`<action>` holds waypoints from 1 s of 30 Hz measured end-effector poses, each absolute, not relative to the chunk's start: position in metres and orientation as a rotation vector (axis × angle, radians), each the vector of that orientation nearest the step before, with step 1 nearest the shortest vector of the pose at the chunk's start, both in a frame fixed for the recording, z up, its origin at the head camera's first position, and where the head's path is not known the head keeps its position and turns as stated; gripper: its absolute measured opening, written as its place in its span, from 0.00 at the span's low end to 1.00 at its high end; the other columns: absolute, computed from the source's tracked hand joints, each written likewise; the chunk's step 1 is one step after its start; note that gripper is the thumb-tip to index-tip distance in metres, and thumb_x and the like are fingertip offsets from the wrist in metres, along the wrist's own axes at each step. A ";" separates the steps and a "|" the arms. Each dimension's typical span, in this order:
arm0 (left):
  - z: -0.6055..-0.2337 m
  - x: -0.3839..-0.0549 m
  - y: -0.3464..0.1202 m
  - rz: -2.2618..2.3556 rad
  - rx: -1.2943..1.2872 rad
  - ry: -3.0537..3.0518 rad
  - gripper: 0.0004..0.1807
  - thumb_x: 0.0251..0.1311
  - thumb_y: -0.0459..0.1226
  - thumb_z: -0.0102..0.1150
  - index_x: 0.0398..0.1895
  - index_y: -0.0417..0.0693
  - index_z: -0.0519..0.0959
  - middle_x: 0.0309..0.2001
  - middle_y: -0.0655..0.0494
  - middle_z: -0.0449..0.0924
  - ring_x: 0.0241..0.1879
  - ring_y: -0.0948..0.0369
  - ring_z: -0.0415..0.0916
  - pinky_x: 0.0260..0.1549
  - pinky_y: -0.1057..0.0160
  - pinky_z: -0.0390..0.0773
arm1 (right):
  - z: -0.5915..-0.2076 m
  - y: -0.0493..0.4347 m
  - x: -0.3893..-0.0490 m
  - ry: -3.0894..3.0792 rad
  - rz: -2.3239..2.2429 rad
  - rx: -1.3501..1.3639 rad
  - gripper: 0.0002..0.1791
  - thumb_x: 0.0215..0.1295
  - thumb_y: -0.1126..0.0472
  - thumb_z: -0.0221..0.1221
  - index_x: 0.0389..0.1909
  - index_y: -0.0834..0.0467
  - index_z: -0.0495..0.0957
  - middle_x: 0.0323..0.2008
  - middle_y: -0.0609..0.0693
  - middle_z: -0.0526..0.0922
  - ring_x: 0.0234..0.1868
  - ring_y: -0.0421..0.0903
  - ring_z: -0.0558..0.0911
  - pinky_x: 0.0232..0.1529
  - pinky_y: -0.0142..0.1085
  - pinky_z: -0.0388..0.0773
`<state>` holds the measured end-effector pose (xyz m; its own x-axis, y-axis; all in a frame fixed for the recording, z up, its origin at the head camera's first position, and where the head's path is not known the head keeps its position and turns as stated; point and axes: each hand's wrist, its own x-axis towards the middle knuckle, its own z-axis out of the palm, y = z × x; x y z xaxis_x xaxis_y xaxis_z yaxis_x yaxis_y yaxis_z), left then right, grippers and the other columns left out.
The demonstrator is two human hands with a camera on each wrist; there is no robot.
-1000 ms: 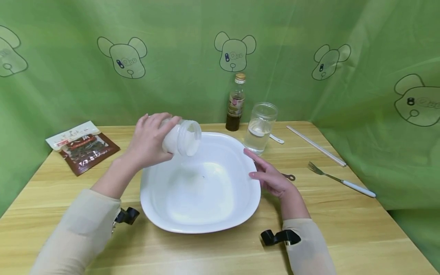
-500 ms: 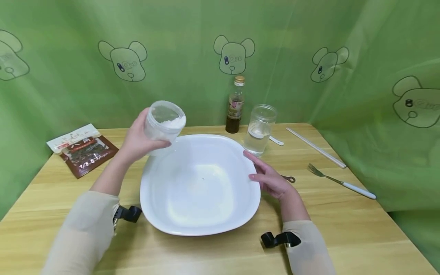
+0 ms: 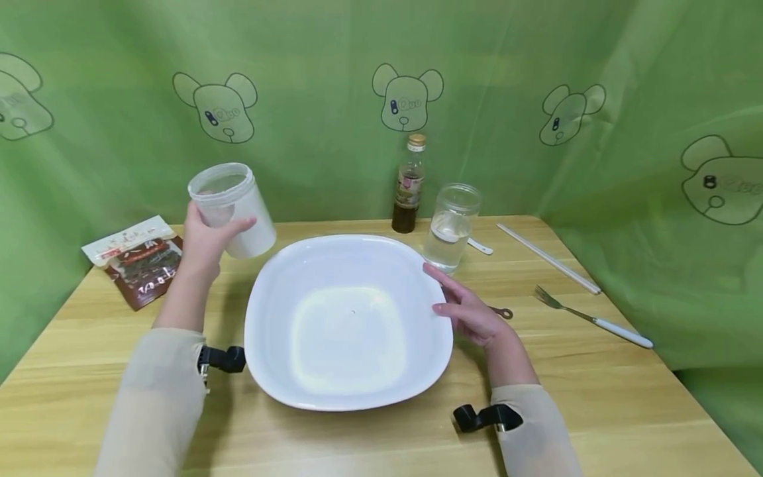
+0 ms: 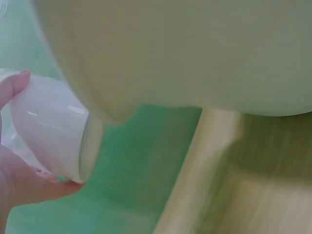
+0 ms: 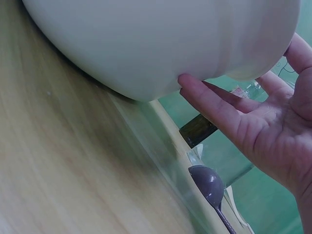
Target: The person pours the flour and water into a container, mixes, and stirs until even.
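My left hand (image 3: 203, 244) grips a translucent plastic jar (image 3: 253, 222) in the air, left of and behind the basin. Its mouth tilts up and to the left, and the walls look whitish; no lid is on it. The left wrist view shows the thumb and fingers around the jar (image 4: 51, 124). A big white basin (image 3: 348, 387) stands on the table in front. At its right rim my right hand (image 3: 477, 317) holds on, thumb over the edge, the other fingers stretched along the outer wall. The basin's inside shows only a tiny dark mark.
Behind the basin are a brown-liquid bottle (image 3: 408, 189) and a water jar (image 3: 448, 238) with a white spoon handle (image 3: 479, 246) behind it. A spice packet (image 3: 143, 262) lies left. Right are chopsticks (image 3: 548, 258), a fork (image 3: 596, 319) and a dark spoon (image 5: 208, 184).
My left hand has swung the jar from a tipped pose over the basin back to the left, turning its mouth upward. The right hand stays at the rim.
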<state>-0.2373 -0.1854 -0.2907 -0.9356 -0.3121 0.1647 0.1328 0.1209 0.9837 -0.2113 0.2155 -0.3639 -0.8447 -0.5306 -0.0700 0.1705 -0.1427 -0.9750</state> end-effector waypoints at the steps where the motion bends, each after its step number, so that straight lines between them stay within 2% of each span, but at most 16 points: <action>1: -0.293 -0.238 -0.187 -1.899 0.192 -2.055 0.48 0.38 0.36 0.67 0.63 0.52 0.50 0.56 0.51 0.57 0.54 0.55 0.55 0.55 0.58 0.57 | -0.364 0.216 -0.211 1.673 -2.033 -0.407 0.39 0.54 0.72 0.50 0.65 0.46 0.49 0.64 0.54 0.45 0.48 0.56 0.71 0.39 0.50 0.72; 6: -0.307 -0.246 -0.191 -1.948 0.224 -2.002 0.48 0.37 0.34 0.67 0.63 0.52 0.50 0.57 0.51 0.57 0.54 0.56 0.55 0.55 0.60 0.56 | -0.364 0.216 -0.211 1.670 -2.040 -0.397 0.39 0.53 0.72 0.51 0.65 0.47 0.49 0.64 0.54 0.45 0.48 0.56 0.70 0.39 0.50 0.72; 13: -0.333 -0.259 -0.195 -1.889 0.285 -1.992 0.49 0.35 0.37 0.68 0.63 0.52 0.49 0.57 0.52 0.57 0.54 0.57 0.56 0.55 0.62 0.57 | -0.364 0.215 -0.211 1.656 -2.049 -0.394 0.40 0.54 0.72 0.50 0.65 0.46 0.48 0.64 0.55 0.45 0.47 0.56 0.71 0.39 0.50 0.72; 20: -0.383 -0.284 -0.211 -1.927 0.192 -1.855 0.53 0.26 0.35 0.73 0.62 0.55 0.53 0.56 0.54 0.58 0.54 0.59 0.56 0.57 0.63 0.54 | -0.363 0.215 -0.210 1.644 -2.046 -0.395 0.39 0.54 0.73 0.50 0.65 0.46 0.48 0.63 0.55 0.45 0.48 0.56 0.71 0.40 0.51 0.72; 23: -0.387 -0.286 -0.207 -1.863 0.186 -1.936 0.53 0.29 0.36 0.72 0.62 0.54 0.52 0.56 0.51 0.59 0.53 0.56 0.57 0.56 0.61 0.56 | -0.363 0.217 -0.209 1.636 -2.045 -0.400 0.39 0.55 0.73 0.49 0.65 0.46 0.48 0.63 0.55 0.46 0.48 0.57 0.71 0.40 0.50 0.72; 30: -0.412 -0.304 -0.211 -1.761 0.126 -1.990 0.55 0.27 0.41 0.73 0.63 0.61 0.50 0.56 0.53 0.58 0.53 0.57 0.57 0.54 0.59 0.58 | -0.364 0.216 -0.210 1.632 -2.037 -0.416 0.40 0.55 0.72 0.50 0.65 0.45 0.47 0.64 0.55 0.45 0.49 0.58 0.69 0.40 0.51 0.71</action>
